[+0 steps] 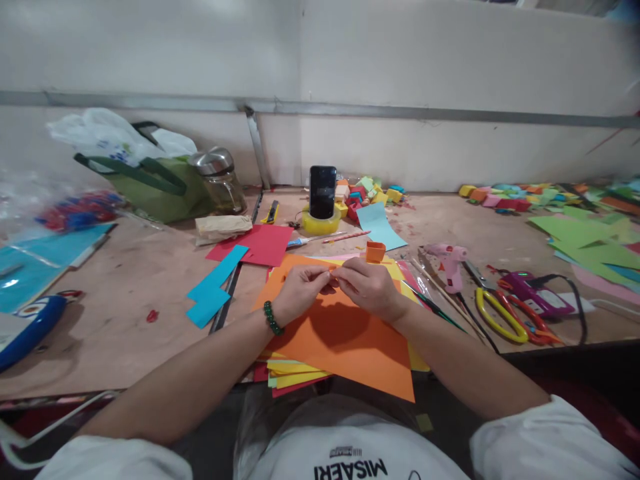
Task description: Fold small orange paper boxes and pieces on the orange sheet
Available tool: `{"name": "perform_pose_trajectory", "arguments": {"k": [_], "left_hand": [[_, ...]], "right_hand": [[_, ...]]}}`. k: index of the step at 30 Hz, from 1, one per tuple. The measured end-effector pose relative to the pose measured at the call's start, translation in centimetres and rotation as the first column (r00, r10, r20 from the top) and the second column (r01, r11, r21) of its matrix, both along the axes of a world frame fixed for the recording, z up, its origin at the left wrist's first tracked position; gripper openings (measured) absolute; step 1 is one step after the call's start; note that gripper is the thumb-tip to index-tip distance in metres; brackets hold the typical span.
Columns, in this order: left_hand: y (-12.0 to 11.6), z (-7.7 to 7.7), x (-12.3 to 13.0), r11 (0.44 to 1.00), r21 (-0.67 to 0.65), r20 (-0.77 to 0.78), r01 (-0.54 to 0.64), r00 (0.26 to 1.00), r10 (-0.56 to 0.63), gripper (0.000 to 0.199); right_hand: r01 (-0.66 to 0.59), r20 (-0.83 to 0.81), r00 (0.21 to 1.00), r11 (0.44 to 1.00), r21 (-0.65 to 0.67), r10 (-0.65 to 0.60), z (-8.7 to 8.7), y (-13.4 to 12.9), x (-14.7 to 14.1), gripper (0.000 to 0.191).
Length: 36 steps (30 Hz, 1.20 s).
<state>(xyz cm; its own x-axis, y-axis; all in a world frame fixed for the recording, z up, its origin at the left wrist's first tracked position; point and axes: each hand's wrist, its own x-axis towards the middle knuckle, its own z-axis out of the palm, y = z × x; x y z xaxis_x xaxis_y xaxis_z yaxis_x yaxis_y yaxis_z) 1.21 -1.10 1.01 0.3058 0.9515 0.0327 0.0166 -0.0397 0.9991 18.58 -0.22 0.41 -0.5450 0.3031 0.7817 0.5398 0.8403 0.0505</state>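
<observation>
My left hand [301, 291], with a green bead bracelet [272, 319] at its wrist, is closed in a pinch. My right hand [369, 288] meets it fingertip to fingertip, also pinched. Between them shows a bit of a small orange paper piece [333, 269], mostly hidden by the fingers. Both hands are over a large orange paper sheet [350, 347], which tops a stack of coloured paper [295, 375] at the table's front edge. A small folded orange paper box [375, 251] sits just beyond my right hand.
A phone [323, 192] stands in a yellow tape roll [320, 222], beside folded paper pieces [367, 192]. To the right lie a pink glue gun [451, 263], yellow-handled scissors [493, 317] and a purple device [537, 293]. Blue paper strips [217, 280] and a red sheet [265, 245] lie left.
</observation>
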Motion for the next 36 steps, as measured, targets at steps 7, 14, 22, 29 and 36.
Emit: {"name": "perform_pose_trajectory", "arguments": {"k": [7,14,22,29,36], "left_hand": [[0.2,0.2,-0.3,1.000,-0.023,0.066,0.004,0.998,-0.003,0.035],[0.5,-0.6,-0.4,0.987,0.161,-0.105,-0.008,0.994,0.025,0.035],[-0.3,0.2,-0.4,0.981,0.148,-0.101,0.122,0.989,-0.107,0.036],[-0.1,0.2,-0.2,0.983,-0.107,0.107,0.148,0.985,-0.137,0.039],[0.3,-0.3,-0.3,0.991,0.044,-0.035,0.127,0.991,-0.126,0.028]], "right_hand": [[0.004,0.078,0.997,1.000,0.020,-0.005,0.2,-0.1,0.4,0.021],[-0.160,-0.283,0.959,0.831,-0.532,0.003,-0.4,0.2,0.1,0.011],[-0.235,-0.336,0.941,0.765,-0.599,0.026,-0.7,1.2,0.1,0.022],[-0.085,-0.167,0.985,0.946,-0.312,0.033,-0.3,0.4,-0.1,0.014],[-0.094,-0.221,0.975,0.882,-0.462,-0.012,-0.7,0.5,-0.3,0.017]]}}
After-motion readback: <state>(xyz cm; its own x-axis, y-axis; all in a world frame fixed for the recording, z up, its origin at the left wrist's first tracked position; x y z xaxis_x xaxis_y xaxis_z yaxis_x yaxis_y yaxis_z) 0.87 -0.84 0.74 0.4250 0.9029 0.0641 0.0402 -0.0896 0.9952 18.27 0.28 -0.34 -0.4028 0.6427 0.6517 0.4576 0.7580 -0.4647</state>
